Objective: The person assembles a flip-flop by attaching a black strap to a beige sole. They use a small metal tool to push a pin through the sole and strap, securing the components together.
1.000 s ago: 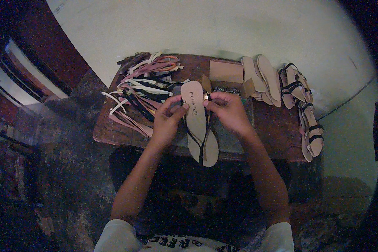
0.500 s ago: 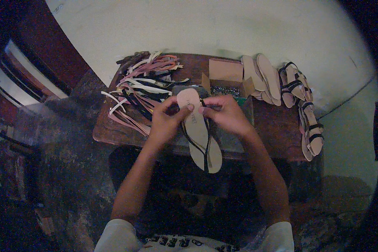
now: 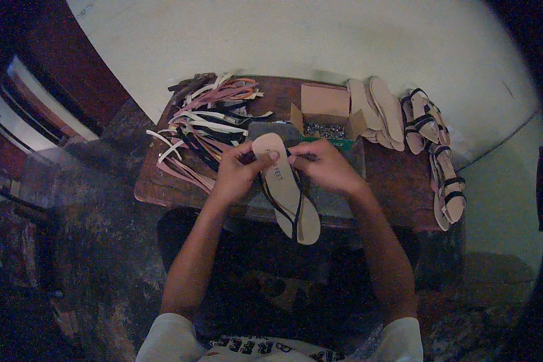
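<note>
Above the worktop (image 3: pixel 398 187) toward six o'clock, my left grip (image 3: pixel 235 172) clasped the sandal (image 3: pixel 286 193), my right grip (image 3: pixel 327 167) pinching its strap (image 3: pixel 295 227), best kept untwisted.

Loose straps (image 3: pixel 217 128) are heaped at the left of the bench (image 3: pixel 398 181). Small metallic pieces (image 3: pixel 324 131) are held in an open box (image 3: pixel 324 99), and pale soles (image 3: pixel 386 108) and black-strapped sandals (image 3: pixel 453 196) are laid farther right.

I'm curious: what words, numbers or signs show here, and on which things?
I won't copy wording, but lettering shows on three things:
Sandal: dark capitals, partly covered by the left hand.
White shirt: dark letters, seen only in part.
Box: pale letters on its green side, too small to read.
</note>
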The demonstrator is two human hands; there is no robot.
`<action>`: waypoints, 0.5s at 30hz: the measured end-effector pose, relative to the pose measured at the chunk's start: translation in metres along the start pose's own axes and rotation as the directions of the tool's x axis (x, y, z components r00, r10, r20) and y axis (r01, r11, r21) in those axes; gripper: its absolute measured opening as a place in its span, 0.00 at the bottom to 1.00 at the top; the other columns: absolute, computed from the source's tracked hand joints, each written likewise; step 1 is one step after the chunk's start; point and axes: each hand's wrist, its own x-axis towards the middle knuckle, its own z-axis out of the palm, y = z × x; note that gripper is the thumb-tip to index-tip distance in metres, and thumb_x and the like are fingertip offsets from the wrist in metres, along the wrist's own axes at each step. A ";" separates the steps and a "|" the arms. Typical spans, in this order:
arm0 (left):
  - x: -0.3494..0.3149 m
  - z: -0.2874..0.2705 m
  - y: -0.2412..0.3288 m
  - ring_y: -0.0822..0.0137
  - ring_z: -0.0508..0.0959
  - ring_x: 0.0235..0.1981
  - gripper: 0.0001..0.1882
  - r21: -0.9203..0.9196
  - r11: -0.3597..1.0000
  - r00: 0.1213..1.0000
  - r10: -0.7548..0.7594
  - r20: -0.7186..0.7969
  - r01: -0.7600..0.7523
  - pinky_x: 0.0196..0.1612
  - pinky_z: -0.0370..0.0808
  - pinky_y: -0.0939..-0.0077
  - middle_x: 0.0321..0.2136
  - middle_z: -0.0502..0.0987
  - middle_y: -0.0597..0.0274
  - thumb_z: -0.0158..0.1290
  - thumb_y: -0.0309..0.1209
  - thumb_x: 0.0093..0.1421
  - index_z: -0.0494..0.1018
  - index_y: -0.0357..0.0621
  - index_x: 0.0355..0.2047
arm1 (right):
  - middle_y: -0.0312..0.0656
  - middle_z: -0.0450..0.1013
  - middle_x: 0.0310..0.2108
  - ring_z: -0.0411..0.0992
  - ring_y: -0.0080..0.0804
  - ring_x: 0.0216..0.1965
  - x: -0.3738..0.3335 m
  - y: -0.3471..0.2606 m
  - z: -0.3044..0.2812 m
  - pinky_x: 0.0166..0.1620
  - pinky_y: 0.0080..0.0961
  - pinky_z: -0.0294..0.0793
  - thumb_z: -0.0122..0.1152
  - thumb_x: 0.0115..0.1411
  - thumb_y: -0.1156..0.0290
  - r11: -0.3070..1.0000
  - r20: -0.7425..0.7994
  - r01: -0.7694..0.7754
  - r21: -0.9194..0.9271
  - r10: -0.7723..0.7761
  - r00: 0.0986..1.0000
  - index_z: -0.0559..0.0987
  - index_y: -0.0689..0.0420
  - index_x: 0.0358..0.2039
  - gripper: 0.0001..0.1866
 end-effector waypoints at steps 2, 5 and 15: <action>0.000 -0.001 -0.002 0.73 0.79 0.34 0.13 0.009 1.000 1.000 0.014 0.003 -0.014 0.40 0.76 0.75 0.34 0.82 0.63 0.62 0.32 0.58 0.80 0.38 0.40 | 0.42 0.80 0.39 0.75 0.26 0.41 0.000 -0.001 0.000 0.46 0.27 0.74 0.59 0.62 0.70 0.999 0.019 -0.035 0.039 0.034 0.999 0.80 0.62 0.46 0.14; 0.002 -0.003 -0.004 0.73 0.79 0.34 0.13 0.036 0.999 1.000 0.008 0.020 -0.009 0.40 0.76 0.75 0.34 0.82 0.63 0.62 0.32 0.58 0.79 0.38 0.40 | 0.42 0.80 0.39 0.75 0.25 0.40 0.002 0.002 0.002 0.46 0.26 0.74 0.59 0.62 0.71 0.996 0.008 0.052 0.079 -0.053 0.999 0.79 0.62 0.47 0.14; 0.003 -0.008 -0.007 0.74 0.78 0.35 0.15 -0.017 0.992 0.992 -0.124 0.005 0.124 0.42 0.74 0.77 0.34 0.81 0.63 0.63 0.32 0.55 0.79 0.38 0.41 | 0.40 0.79 0.38 0.76 0.26 0.39 0.002 0.003 0.009 0.45 0.27 0.75 0.63 0.58 0.74 0.982 -0.105 0.082 0.167 -0.065 0.992 0.80 0.63 0.44 0.13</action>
